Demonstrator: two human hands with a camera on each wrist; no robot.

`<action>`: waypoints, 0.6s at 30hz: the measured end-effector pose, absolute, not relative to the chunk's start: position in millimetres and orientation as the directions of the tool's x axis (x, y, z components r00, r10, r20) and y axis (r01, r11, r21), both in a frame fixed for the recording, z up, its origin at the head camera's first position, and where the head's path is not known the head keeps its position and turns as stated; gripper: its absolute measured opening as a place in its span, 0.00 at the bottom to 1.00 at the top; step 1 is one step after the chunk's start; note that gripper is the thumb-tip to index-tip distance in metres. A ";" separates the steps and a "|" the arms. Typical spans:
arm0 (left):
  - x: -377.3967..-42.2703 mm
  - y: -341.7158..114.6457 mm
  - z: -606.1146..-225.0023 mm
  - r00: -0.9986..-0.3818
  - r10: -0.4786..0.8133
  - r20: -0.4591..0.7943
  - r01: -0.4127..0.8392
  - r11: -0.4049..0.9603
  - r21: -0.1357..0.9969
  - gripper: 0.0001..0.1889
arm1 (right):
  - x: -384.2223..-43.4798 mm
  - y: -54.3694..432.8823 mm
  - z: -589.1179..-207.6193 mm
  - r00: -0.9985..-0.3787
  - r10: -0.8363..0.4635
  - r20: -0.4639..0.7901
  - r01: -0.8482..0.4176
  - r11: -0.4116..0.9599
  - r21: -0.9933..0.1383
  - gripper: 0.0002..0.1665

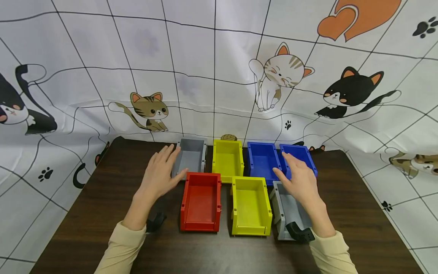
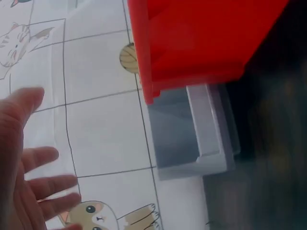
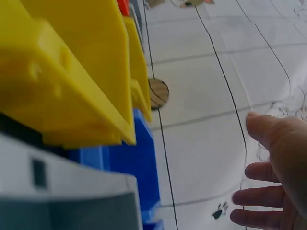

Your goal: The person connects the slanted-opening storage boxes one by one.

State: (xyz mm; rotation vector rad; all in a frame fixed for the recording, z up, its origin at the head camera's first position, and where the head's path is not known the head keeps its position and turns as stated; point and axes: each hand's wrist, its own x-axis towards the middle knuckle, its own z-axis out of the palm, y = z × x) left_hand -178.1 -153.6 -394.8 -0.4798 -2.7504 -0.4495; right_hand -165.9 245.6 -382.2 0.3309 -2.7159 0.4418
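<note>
My left hand, fingers spread and holding nothing, hovers beside the back grey bin and up-left of the red bin. In the left wrist view its thumb and fingers are extended, apart from the bins. My right hand is over the front grey bin, its fingertips overlapping the right blue bin. The right wrist view shows that hand's fingers straight with nothing in them. Between the hands stands the front yellow bin.
Behind these stand another yellow bin and the left blue bin. All the bins sit on a dark wooden table. A white cloth printed with cats and grid lines hangs behind it. Black straps with mounts are at both wrists.
</note>
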 end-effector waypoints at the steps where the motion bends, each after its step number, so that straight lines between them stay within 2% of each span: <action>1: -177.2 -153.9 -395.4 -0.885 0.283 0.370 0.392 0.881 0.264 0.36 | -164.8 242.7 -383.8 -0.900 -0.173 0.399 -0.297 0.914 -0.275 0.36; 4: -173.6 -155.0 -398.8 -0.864 0.303 0.402 0.442 0.839 0.317 0.31 | -160.2 232.8 -388.0 -0.896 -0.176 0.407 -0.322 0.890 -0.322 0.31; 8: -166.3 -155.5 -404.1 -0.868 0.305 0.392 0.458 0.798 0.392 0.26 | -154.7 219.3 -393.2 -0.891 -0.182 0.416 -0.347 0.864 -0.366 0.26; 13: -156.7 -156.4 -413.6 -0.889 0.300 0.345 0.443 0.752 0.489 0.24 | -148.5 206.7 -399.1 -0.927 -0.151 0.343 -0.299 0.850 -0.433 0.19; 18: -150.5 -157.2 -425.2 -0.894 0.311 0.323 0.446 0.683 0.578 0.22 | -144.8 199.7 -404.5 -0.944 -0.142 0.297 -0.269 0.852 -0.449 0.19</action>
